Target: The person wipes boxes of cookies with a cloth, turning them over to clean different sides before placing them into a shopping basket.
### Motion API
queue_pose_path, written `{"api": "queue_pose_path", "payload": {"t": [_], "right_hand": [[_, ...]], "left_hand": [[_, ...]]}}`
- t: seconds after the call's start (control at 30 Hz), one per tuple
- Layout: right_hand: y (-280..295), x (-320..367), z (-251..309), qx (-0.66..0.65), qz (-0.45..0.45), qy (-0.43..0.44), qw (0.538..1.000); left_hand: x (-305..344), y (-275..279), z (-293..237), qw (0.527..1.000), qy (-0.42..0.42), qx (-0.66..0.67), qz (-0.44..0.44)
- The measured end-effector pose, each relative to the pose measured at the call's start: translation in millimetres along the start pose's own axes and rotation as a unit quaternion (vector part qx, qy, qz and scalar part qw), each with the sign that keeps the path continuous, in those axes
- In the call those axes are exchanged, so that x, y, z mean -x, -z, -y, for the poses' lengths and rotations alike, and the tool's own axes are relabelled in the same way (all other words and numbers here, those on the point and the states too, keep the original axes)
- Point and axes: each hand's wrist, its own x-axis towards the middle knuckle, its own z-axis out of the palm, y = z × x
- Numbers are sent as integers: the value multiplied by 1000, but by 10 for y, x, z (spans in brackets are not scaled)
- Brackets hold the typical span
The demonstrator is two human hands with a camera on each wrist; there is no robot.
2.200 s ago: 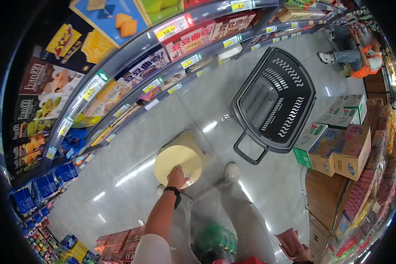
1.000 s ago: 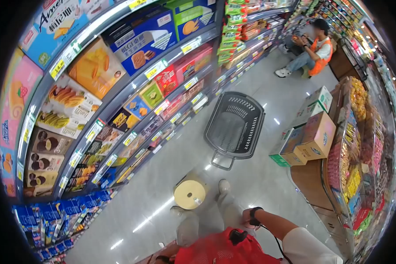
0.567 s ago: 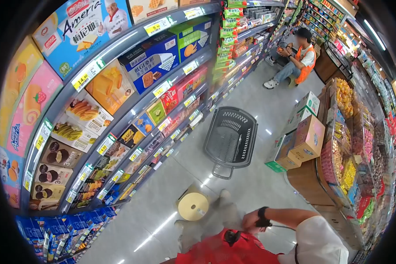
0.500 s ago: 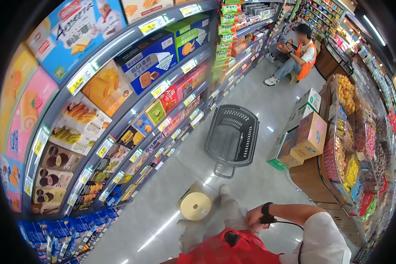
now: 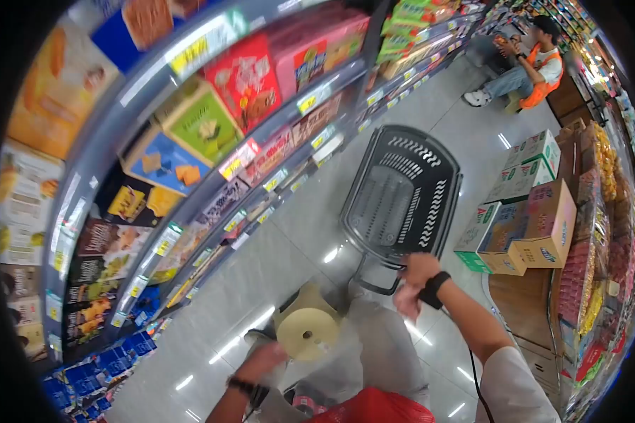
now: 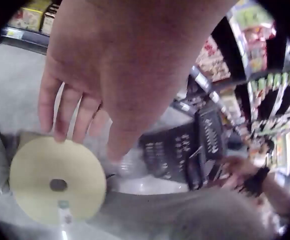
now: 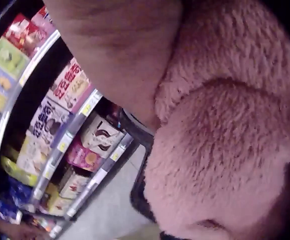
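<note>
My left hand [image 5: 261, 363], blurred in the head view, is over the left edge of a round cream stool [image 5: 293, 321] with a hole in its top. Its fingers [image 6: 87, 115] are extended and hold nothing in the left wrist view. My right hand [image 5: 420, 278] holds a fluffy pink cloth [image 7: 220, 160], which fills much of the right wrist view and hides most of the fingers. In the head view this hand overlaps the near end of a dark grey shopping basket [image 5: 437, 169], beside its loop handle [image 5: 374, 285].
Shelves of boxed snacks [image 5: 197, 127] curve along the left. Stacked cartons [image 5: 543, 225] stand by a candy display [image 5: 585, 282] on the right. Farther back, a person in an orange vest [image 5: 540, 92] sits low. Grey tiled floor [image 5: 275, 247] runs between the shelves and the basket.
My right hand has moved forward from my waist toward the basket, and my left hand has come back into view at the stool. The view has dipped, so stool and basket look larger.
</note>
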Motion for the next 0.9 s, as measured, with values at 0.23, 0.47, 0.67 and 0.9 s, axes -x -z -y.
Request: {"api": "queue_pose_path", "payload": {"t": [0.23, 0.47, 0.67, 0.9], "right_hand": [[46, -916, 795, 211, 170, -6, 963], [-166, -1288, 540, 235, 147, 74, 958], [-251, -1345, 490, 231, 160, 80, 956], [-293, -1323, 412, 224, 177, 77, 955]], "left_hand": [[-1954, -50, 1399, 942, 75, -325, -42], [-2036, -283, 1597, 902, 59, -410, 122], [-2289, -907, 2561, 877, -153, -401, 217], [-3674, -798, 4474, 950, -50, -210, 227]]}}
